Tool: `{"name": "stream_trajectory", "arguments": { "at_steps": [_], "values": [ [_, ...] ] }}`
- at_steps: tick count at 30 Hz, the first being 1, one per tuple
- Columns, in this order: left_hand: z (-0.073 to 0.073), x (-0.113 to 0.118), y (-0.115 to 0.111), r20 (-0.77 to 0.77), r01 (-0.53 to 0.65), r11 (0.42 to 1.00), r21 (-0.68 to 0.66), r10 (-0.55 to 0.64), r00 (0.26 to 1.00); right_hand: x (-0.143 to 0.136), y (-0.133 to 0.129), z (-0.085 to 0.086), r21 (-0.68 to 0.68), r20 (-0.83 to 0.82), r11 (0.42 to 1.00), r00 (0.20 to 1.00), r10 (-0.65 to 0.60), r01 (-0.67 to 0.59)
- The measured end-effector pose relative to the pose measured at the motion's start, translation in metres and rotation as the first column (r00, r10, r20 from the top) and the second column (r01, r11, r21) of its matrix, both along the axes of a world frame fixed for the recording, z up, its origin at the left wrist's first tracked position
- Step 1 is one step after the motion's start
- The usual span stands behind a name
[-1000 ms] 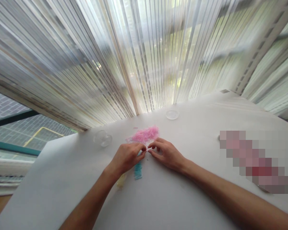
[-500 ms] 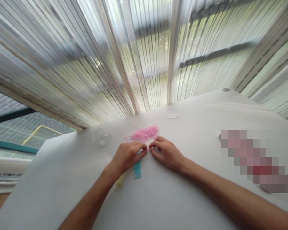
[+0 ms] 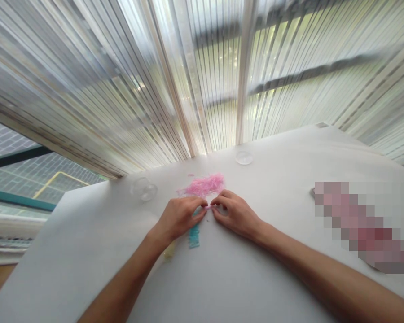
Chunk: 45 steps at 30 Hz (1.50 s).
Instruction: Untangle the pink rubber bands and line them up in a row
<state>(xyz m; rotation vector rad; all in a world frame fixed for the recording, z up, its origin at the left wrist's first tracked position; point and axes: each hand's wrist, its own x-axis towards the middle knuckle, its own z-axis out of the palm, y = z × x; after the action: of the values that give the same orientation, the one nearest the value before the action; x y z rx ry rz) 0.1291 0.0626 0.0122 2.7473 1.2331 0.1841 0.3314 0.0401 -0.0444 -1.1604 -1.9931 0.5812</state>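
Between my two hands runs a short thin pink strand (image 3: pixel 209 207), low over the white table (image 3: pixel 262 287). Thumb and fingers of my left hand (image 3: pixel 180 217) pinch one end of it. My right hand (image 3: pixel 236 214) pinches the other end, its fingertips close to the left ones. Just beyond the hands lies a loose pile of pink shreds (image 3: pixel 205 185). Under the left hand a teal crinkled strip (image 3: pixel 194 236) sticks out toward me. A pale yellow piece (image 3: pixel 169 252) shows beside the left wrist, partly hidden by the forearm.
Clear round plastic pieces (image 3: pixel 144 190) sit at the left, and a clear round dish (image 3: pixel 244 158) stands near the back edge. A pinkish blurred-out object (image 3: pixel 363 226) lies on the right. Sheer striped curtains (image 3: pixel 215 89) hang behind the table.
The hands are slightly farther apart, and more of the pink strand shows between the fingertips. The whole view has shifted a little; the pile and strips lie as before.
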Motion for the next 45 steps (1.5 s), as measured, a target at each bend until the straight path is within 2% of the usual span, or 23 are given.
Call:
{"name": "stream_trajectory", "arguments": {
  "at_steps": [13,20,24,27,32,38,41,45],
  "values": [
    [-0.004,0.0,-0.003,0.055,0.039,0.999,-0.006,-0.039,0.998,0.0,0.0,0.001,0.006,0.019,1.0,1.0,-0.005,0.005],
    [0.0,-0.003,-0.003,0.046,-0.003,0.999,-0.033,0.005,0.999,0.0,-0.001,-0.001,0.018,0.014,1.0,1.0,-0.013,0.013],
    [0.008,-0.01,-0.003,0.053,-0.071,0.996,-0.052,0.074,0.996,-0.001,0.0,-0.001,0.024,0.016,1.0,1.0,-0.01,0.01],
    [0.018,-0.021,0.001,0.064,-0.169,0.983,-0.069,0.173,0.983,-0.001,0.0,0.0,0.02,0.008,1.0,1.0,-0.009,0.008],
    [0.033,-0.043,0.022,-0.009,-0.36,0.921,-0.148,0.363,0.932,-0.001,0.0,0.002,0.015,0.008,1.0,1.0,-0.007,0.007],
    [0.037,-0.059,0.047,-0.121,-0.423,0.87,-0.252,0.406,0.906,-0.001,0.0,0.001,-0.016,0.024,1.0,1.0,-0.008,0.009],
    [0.038,-0.065,0.049,-0.207,-0.438,0.842,-0.315,0.389,0.898,-0.001,0.0,0.001,-0.032,0.025,0.999,1.0,-0.015,0.016],
    [0.039,-0.069,0.045,-0.282,-0.459,0.825,-0.329,0.378,0.882,-0.001,-0.001,0.002,-0.046,0.044,0.999,0.999,-0.02,0.022]
  ]
}}
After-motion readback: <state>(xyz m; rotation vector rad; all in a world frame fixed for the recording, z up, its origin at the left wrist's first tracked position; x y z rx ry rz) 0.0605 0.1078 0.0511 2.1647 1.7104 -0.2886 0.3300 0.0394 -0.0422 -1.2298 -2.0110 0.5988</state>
